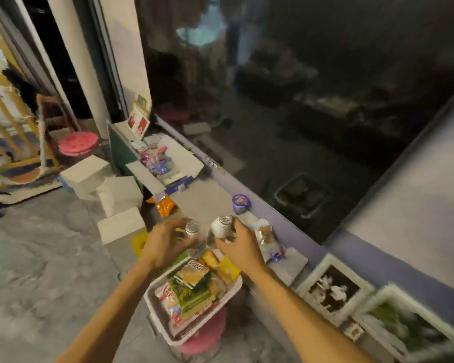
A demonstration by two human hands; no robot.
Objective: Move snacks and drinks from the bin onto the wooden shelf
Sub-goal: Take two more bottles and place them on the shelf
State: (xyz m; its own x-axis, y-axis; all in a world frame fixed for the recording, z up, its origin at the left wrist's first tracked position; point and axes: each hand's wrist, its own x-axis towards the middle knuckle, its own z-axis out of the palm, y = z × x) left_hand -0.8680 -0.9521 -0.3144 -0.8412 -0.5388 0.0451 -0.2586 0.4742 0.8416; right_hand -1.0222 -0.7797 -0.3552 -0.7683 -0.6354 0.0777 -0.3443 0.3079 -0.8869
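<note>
Just under both hands, the white bin (152,301) looks like smooth matt plastic, and the snack packets (192,286) in it are glossy printed film. The white bottle (219,227) in the right hand (237,247) has a shiny metallic cap. Beyond the hands, the purple-lidded cup (240,203) shows a glossy foil-like lid; the floor (50,258) left of them is rough matt grey.

Pretty dim indoor shot, most of the light comes in from the far left and blows out there. The big glass pane (286,100) is dark with murky reflections. Whole frame is soft, the framed pictures (364,310) bottom right are smeared, and lines bend at the edges.
</note>
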